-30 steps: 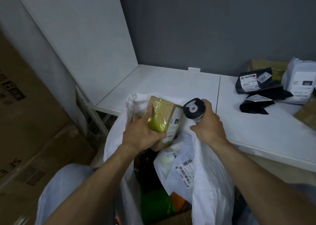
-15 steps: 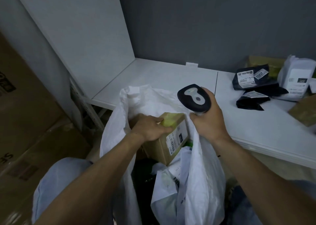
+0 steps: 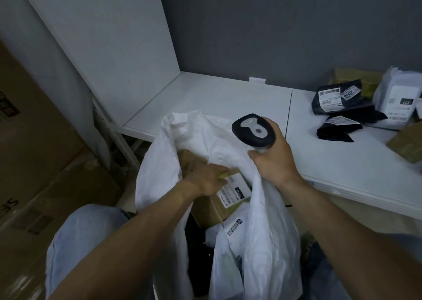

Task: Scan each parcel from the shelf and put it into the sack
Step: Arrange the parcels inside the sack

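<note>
A white shelf [image 3: 217, 98] runs under a grey wall [image 3: 274, 25]. Well right of the right hand [image 3: 274, 160], black parcels [image 3: 338, 101] and a white parcel [image 3: 397, 101] lie heaped on it. Brown cartons [image 3: 34, 140] stand stacked left of the left hand [image 3: 207, 178]. Bare shelf lies beyond both hands. The left hand grips a cardboard parcel [image 3: 212, 208] inside the sack [image 3: 269, 231]. The right hand clutches a scanner [image 3: 253, 129] and the sack's rim, over the shelf's front edge.

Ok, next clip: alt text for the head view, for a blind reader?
The left hand grips a brown cardboard parcel inside the mouth of a white sack, while the right hand holds a black barcode scanner at the sack's rim. More parcels lie on the white shelf at right.
</note>
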